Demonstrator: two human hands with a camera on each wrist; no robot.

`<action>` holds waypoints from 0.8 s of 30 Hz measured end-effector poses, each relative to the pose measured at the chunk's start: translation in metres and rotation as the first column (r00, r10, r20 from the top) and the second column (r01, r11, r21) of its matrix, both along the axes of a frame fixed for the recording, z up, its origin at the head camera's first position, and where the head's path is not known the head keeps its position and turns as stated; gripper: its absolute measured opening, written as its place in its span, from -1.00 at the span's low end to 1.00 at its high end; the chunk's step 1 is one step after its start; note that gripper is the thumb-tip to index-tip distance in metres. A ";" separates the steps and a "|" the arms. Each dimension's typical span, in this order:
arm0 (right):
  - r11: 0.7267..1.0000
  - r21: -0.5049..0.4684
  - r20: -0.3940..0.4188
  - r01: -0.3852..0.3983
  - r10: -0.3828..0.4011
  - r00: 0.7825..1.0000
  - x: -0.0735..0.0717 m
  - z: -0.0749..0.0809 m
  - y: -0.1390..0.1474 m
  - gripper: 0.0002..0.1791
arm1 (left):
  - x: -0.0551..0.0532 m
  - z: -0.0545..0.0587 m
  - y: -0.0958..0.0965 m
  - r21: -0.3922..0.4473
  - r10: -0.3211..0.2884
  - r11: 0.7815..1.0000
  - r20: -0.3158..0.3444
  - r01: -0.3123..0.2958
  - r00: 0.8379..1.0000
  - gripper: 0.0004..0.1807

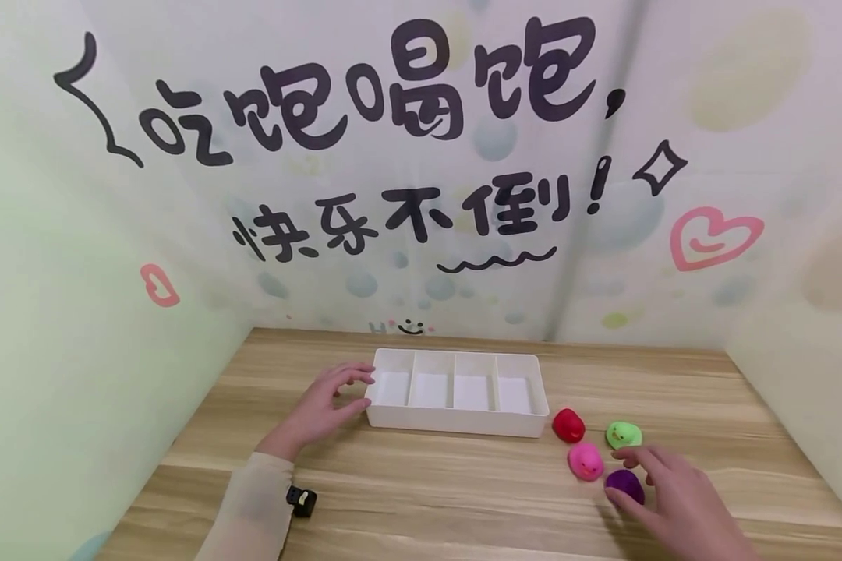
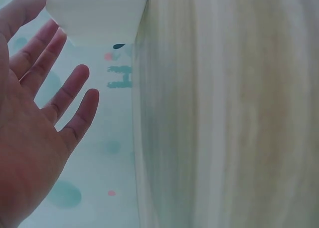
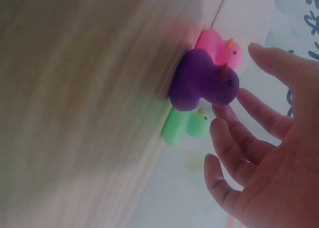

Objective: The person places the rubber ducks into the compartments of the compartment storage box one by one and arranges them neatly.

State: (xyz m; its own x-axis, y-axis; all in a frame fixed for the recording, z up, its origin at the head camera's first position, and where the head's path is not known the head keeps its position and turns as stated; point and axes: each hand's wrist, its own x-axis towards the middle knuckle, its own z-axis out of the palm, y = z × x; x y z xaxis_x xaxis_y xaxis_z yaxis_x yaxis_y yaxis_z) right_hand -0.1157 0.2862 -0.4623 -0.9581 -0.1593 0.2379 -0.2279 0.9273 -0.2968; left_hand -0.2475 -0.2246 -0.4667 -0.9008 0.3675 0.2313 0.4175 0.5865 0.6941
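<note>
My left hand [image 1: 328,409] is at the left end of a white tray [image 1: 456,421] with a row of compartments. Thumb and fingertips are right at its end wall, the other fingers spread loosely in the left wrist view. On the right, my right hand [image 1: 681,499] reaches over a purple toy duck [image 3: 202,81], thumb on one side and loosely bent fingers on the other, with a gap showing around its head. A pink toy duck [image 1: 585,462] and a green toy duck [image 1: 624,434] sit just beyond it. Nearest the tray is a red toy [image 1: 569,425].
The wood-grain table [image 1: 421,499] carries everything. Behind it rises a pale printed wall [image 1: 365,171] with dark writing, and side walls flank the table. A small black device [image 1: 302,501] is on my left sleeve [image 1: 249,510].
</note>
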 end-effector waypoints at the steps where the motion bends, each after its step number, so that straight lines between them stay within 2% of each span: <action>1: 1.000 0.006 -0.001 0.002 -0.002 1.000 0.000 -0.001 -0.001 -0.46 | 0.000 -0.001 0.000 -0.002 0.001 1.000 -0.002 -0.001 1.000 -0.68; 13: 0.998 0.058 -0.026 -0.034 0.036 0.999 0.001 -0.005 0.002 -0.54 | -0.002 -0.003 -0.001 -0.008 0.026 1.000 -0.022 -0.026 0.999 -0.69; 20: 0.994 0.099 -0.058 -0.046 0.052 0.997 0.003 -0.012 0.009 -0.49 | -0.001 -0.001 -0.001 -0.005 0.003 1.000 -0.049 -0.004 0.999 -0.70; 24: 0.995 0.092 -0.024 -0.033 0.036 0.999 0.003 -0.015 0.012 -0.52 | -0.001 -0.001 -0.001 -0.006 -0.005 1.000 -0.072 0.005 0.997 -0.71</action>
State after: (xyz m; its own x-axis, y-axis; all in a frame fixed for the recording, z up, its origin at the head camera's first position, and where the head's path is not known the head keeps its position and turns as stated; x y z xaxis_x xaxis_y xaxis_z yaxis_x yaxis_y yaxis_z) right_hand -0.1125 0.2977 -0.4770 -0.9454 -0.2145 0.2453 -0.2668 0.9417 -0.2049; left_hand -0.2482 -0.2259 -0.4673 -0.8801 0.3733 0.2935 0.4692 0.5883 0.6586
